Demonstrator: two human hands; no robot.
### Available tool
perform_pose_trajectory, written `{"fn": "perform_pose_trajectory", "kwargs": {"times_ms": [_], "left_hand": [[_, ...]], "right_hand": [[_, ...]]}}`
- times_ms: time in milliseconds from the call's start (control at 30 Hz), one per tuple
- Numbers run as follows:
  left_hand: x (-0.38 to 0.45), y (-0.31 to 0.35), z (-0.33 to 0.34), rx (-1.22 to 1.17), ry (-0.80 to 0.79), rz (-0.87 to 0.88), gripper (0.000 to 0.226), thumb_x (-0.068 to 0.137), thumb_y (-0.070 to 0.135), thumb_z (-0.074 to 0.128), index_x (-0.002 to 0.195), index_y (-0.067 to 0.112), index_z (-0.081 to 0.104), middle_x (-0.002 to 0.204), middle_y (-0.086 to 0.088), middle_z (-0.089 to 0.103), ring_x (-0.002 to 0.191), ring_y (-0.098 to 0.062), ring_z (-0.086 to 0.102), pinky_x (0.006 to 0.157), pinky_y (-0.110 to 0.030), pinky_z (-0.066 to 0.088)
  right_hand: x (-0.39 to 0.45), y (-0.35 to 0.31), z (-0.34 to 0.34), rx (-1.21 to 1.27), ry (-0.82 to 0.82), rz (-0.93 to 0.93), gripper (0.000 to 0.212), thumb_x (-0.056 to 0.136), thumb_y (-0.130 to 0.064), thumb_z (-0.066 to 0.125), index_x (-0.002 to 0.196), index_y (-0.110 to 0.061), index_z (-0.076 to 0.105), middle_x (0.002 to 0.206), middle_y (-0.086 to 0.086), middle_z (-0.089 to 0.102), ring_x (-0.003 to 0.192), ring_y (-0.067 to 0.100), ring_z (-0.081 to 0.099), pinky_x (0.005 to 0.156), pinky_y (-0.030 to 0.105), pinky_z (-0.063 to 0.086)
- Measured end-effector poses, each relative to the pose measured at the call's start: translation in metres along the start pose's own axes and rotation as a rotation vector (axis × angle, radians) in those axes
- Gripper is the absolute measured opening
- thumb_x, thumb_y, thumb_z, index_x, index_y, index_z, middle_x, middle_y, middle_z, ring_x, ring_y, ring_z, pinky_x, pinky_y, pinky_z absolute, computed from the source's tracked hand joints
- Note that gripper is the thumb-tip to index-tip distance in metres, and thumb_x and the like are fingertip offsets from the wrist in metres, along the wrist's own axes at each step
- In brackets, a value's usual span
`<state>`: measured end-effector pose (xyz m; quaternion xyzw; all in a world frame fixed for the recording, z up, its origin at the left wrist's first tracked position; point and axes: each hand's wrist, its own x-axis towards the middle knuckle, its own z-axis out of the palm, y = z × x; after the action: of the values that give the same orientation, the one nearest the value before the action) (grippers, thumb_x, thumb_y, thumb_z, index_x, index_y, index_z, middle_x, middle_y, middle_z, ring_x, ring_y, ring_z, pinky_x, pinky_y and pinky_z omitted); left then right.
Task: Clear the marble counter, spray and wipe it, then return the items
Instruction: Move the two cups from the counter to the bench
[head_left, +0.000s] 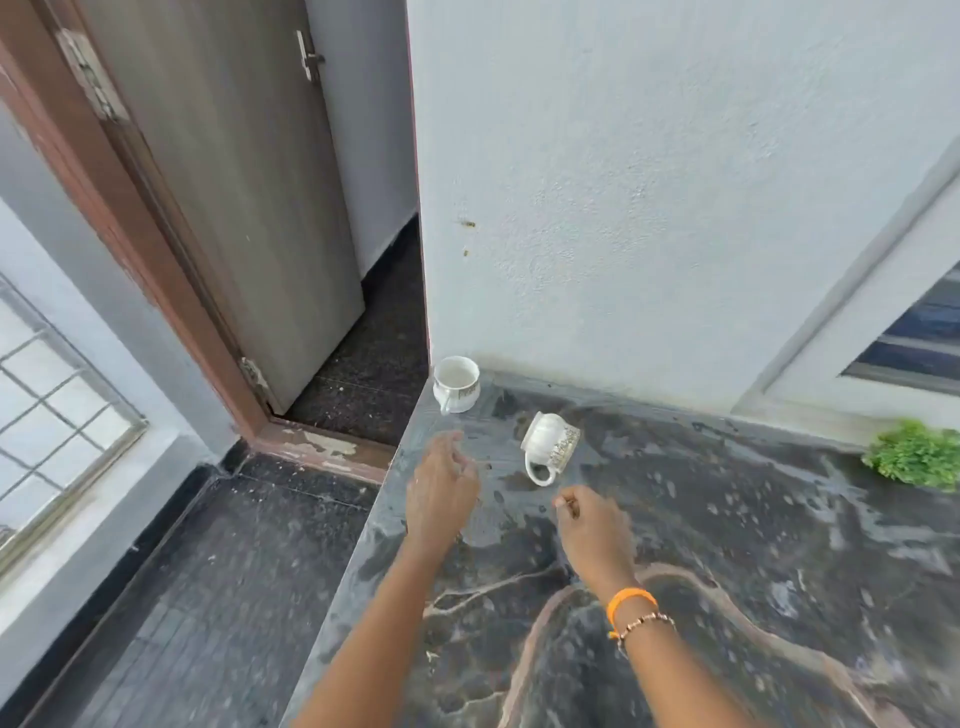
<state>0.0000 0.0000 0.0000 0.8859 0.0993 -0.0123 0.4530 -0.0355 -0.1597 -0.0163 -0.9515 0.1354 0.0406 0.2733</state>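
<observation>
**A:** Which cup do you go for first?

**B:** The tipped cup (549, 446). It lies on its side on the worktop (727, 519), just beyond and between your two hands. Your right hand (595, 525) is the nearer one; the cup's handle (540, 473) points back toward you and sits just up and left of your right fingers (566, 504).

**A:** How does it lie?

**B:** Its long axis runs slantwise, base up-left, patterned rim down-right and away from your left hand (441, 493). From here the mouth faces away, so you can't tell whether anything is inside. I'd judge it empty, since nothing has pooled around it, though the marble looks wet and streaked anyway.

**A:** And my hands now?

**B:** Both hold nothing. Your left fingers are loosely spread over the worktop's left edge; your right fingers are loosely curled, thumb near forefinger, touching no cup.

**A:** The other one?

**B:** The upright cup (456, 383) stands at the far left corner against the wall (623, 208), handle toward you, well beyond your left hand. It looks empty inside. A green plant (914, 457) sits at the right edge.
</observation>
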Motion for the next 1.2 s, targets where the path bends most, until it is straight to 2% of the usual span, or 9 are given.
{"fn": "perform_pose_trajectory", "kwargs": {"times_ms": [100, 200, 300, 400, 500, 633, 800, 967, 1200], "left_hand": [[0.032, 0.003, 0.000, -0.104, -0.016, -0.051, 0.044, 0.083, 0.008, 0.049, 0.126, 0.008, 0.040, 0.105, -0.011, 0.052, 0.100, -0.033, 0.053, 0.081, -0.039, 0.038], [0.060, 0.002, 0.001, -0.162, -0.052, -0.044, 0.048, 0.082, 0.004, 0.046, 0.129, 0.003, 0.038, 0.115, -0.024, 0.053, 0.107, -0.041, 0.051, 0.086, -0.047, 0.042], [0.072, -0.004, 0.003, -0.121, -0.072, -0.036, 0.047, 0.086, 0.007, 0.043, 0.132, 0.008, 0.034, 0.109, -0.014, 0.055, 0.093, -0.027, 0.051, 0.077, -0.035, 0.039], [0.082, -0.007, 0.006, -0.171, -0.044, -0.088, 0.039, 0.088, 0.010, 0.045, 0.126, 0.006, 0.038, 0.108, -0.014, 0.056, 0.095, -0.028, 0.054, 0.080, -0.038, 0.042], [0.090, -0.008, 0.010, -0.201, -0.064, -0.161, 0.031, 0.089, 0.015, 0.045, 0.115, -0.002, 0.049, 0.107, -0.019, 0.062, 0.101, -0.033, 0.058, 0.086, -0.040, 0.044], [0.082, -0.007, 0.018, -0.252, -0.139, -0.131, 0.030, 0.096, 0.025, 0.039, 0.089, 0.000, 0.054, 0.073, -0.008, 0.054, 0.079, -0.024, 0.051, 0.076, -0.035, 0.040], [0.039, -0.006, 0.032, -0.291, -0.139, -0.140, 0.039, 0.095, 0.027, 0.043, 0.058, 0.016, 0.041, 0.056, 0.000, 0.036, 0.063, -0.020, 0.036, 0.066, -0.032, 0.029], [-0.033, 0.011, 0.048, -0.390, -0.190, -0.224, 0.038, 0.093, 0.023, 0.048, 0.056, 0.013, 0.046, 0.053, 0.003, 0.037, 0.054, -0.012, 0.036, 0.057, -0.025, 0.032], [-0.151, 0.048, 0.091, -0.415, -0.316, -0.207, 0.040, 0.094, 0.026, 0.051, 0.056, 0.014, 0.052, 0.046, 0.010, 0.037, 0.053, -0.010, 0.034, 0.055, -0.023, 0.031]], "right_hand": [[0.022, -0.008, 0.013, 0.076, 0.031, 0.132, 0.024, 0.094, -0.029, 0.043, 0.093, -0.012, 0.060, 0.100, 0.012, 0.068, 0.100, 0.034, 0.059, 0.080, 0.036, 0.045], [0.040, -0.015, 0.021, 0.079, 0.020, 0.244, 0.030, 0.091, -0.041, 0.048, 0.087, -0.013, 0.056, 0.101, 0.012, 0.067, 0.095, 0.032, 0.060, 0.071, 0.034, 0.042], [0.051, -0.016, 0.028, 0.103, 0.060, 0.344, 0.030, 0.088, -0.040, 0.054, 0.091, -0.009, 0.055, 0.101, 0.011, 0.066, 0.091, 0.032, 0.060, 0.065, 0.031, 0.040], [0.055, -0.015, 0.031, 0.167, 0.073, 0.390, 0.028, 0.086, -0.035, 0.057, 0.092, -0.007, 0.056, 0.099, 0.012, 0.065, 0.086, 0.032, 0.059, 0.062, 0.030, 0.038], [0.054, -0.011, 0.030, 0.267, 0.092, 0.399, 0.026, 0.080, -0.034, 0.060, 0.080, -0.008, 0.057, 0.082, 0.009, 0.061, 0.082, 0.033, 0.058, 0.060, 0.030, 0.036], [0.045, -0.003, 0.025, 0.524, 0.093, 0.298, 0.036, 0.084, -0.021, 0.058, 0.052, -0.012, 0.043, 0.053, 0.004, 0.046, 0.054, 0.022, 0.041, 0.051, 0.029, 0.030], [0.026, 0.012, 0.006, 0.922, 0.049, 0.336, 0.027, 0.090, -0.018, 0.054, 0.065, -0.008, 0.053, 0.058, 0.000, 0.047, 0.051, 0.010, 0.035, 0.042, 0.014, 0.029], [-0.011, 0.044, -0.017, 1.027, 0.025, 0.353, 0.016, 0.087, -0.017, 0.057, 0.074, -0.007, 0.054, 0.060, 0.001, 0.036, 0.053, 0.010, 0.027, 0.049, 0.020, 0.023], [-0.101, 0.125, -0.061, 1.103, 0.171, 0.330, 0.032, 0.089, -0.009, 0.055, 0.058, -0.009, 0.046, 0.052, -0.005, 0.034, 0.049, 0.005, 0.028, 0.044, 0.012, 0.025]]}}
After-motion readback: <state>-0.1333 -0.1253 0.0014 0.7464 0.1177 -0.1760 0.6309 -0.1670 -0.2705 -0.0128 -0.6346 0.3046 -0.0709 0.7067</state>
